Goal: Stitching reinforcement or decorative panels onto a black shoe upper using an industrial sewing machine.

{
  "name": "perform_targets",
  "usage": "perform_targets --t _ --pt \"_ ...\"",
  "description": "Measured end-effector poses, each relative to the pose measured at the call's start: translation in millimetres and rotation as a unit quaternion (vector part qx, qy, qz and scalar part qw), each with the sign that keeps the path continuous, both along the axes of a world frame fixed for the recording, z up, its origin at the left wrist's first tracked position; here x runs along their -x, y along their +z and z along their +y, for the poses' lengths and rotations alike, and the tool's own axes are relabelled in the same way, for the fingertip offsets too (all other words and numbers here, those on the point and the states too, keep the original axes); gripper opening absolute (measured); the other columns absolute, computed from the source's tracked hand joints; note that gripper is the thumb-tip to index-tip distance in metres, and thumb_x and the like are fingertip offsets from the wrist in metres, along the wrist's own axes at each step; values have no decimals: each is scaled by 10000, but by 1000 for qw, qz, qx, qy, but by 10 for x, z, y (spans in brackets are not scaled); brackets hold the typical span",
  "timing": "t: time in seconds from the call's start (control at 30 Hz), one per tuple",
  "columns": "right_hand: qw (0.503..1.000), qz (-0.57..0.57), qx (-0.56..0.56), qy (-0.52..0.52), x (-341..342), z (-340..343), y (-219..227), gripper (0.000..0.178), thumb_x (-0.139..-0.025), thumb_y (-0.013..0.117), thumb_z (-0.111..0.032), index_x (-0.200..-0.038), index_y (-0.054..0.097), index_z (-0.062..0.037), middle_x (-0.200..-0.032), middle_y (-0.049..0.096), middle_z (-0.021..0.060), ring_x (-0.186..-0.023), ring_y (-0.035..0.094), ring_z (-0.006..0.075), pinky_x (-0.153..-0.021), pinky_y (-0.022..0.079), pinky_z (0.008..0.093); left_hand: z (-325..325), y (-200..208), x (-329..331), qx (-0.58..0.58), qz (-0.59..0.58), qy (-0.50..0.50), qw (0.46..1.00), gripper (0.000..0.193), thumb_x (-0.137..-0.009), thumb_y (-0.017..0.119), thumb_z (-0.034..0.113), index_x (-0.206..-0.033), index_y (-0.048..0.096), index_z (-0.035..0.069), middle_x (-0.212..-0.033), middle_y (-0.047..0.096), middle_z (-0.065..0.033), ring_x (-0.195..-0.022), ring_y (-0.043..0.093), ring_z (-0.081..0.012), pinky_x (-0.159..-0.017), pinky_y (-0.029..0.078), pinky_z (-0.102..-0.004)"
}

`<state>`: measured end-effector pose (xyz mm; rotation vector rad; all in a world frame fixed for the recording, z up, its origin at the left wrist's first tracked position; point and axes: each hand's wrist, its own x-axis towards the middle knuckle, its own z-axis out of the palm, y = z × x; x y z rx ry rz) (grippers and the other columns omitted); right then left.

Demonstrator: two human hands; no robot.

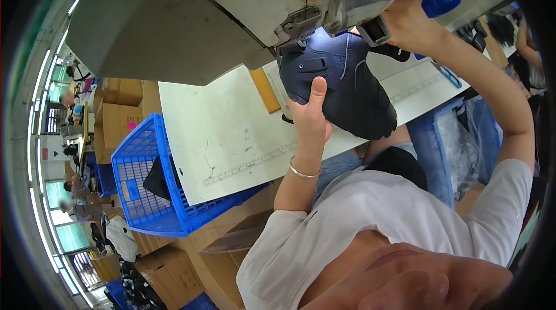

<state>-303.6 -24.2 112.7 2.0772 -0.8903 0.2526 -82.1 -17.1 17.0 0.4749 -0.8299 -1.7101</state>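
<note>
A dark navy and black stitched piece, with curved panels, small eyelets and a ribbed black edge, sits tilted under the head of a sewing machine. Its exact kind I cannot make out. My left hand grips its near left side, thumb up on the surface and fingers hidden beneath; a bracelet circles the wrist. At the far right edge of the piece is my right hand, fingers bent and partly hidden behind a metal block. A black strap end sticks out below that hand. Bright light falls on the piece's top.
The white table carries a printed ruler along its near edge and a yellow strip. A blue plastic basket with a dark piece inside stands left. Blue snips lie right. Cardboard boxes and other people are farther off.
</note>
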Motion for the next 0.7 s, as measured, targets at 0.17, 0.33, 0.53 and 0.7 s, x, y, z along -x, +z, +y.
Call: perform_targets --t 0.17,0.33,0.53,0.7 --pt "999 -36 10 22 25 -13 -63 152 -688 602 -197 -838 602 -174 -1007 579 -75 -1066 517 93 -861 444 256 -12 -2 -22 -7 25 -16 1000 448 -875 632 149 -1248 438 -7 -1170 553 -110 -1041 564 -210 -913 481 -340" --pt "999 -40 -11 17 9 -38 -62 137 -694 605 -199 -828 603 -170 -994 577 -76 -1040 523 84 -853 444 257 5 6 2 -6 31 -5 999 415 -873 637 143 -1216 465 -15 -1136 569 -102 -1005 570 -194 -903 479 -319" --pt "997 -53 -35 44 -21 -26 40 207 -734 624 -227 -855 615 -59 -872 614 98 -817 587 267 -703 477 356 -2 -23 12 6 21 0 1000 458 -886 615 156 -1271 420 2 -1183 547 -109 -1064 561 -222 -921 476 -353" --pt "995 -65 -57 54 44 -43 -11 235 -737 613 -217 -874 614 -26 -821 628 164 -751 608 341 -665 490 401 2 -5 20 -7 23 2 1000 480 -890 609 162 -1290 394 6 -1208 529 -116 -1073 558 -231 -928 474 -361"
